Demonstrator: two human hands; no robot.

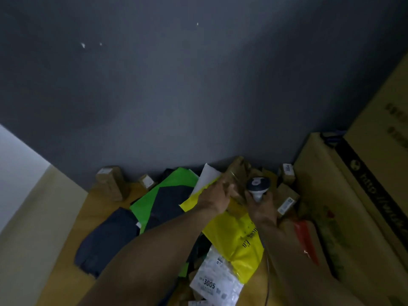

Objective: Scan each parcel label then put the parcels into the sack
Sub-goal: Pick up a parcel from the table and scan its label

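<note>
My left hand grips a small brown cardboard parcel and holds it up above the pile. My right hand grips the handle of a grey and white barcode scanner, whose head sits right beside the parcel. Under my arms lie a yellow plastic mailer, a green and dark mailer, a dark mailer and a white labelled parcel marked 3005. No sack can be made out.
Small brown boxes stand along the grey wall behind the pile. Large cardboard cartons are stacked on the right. A pale wall rises at the left. The scanner's cable trails down by my right forearm.
</note>
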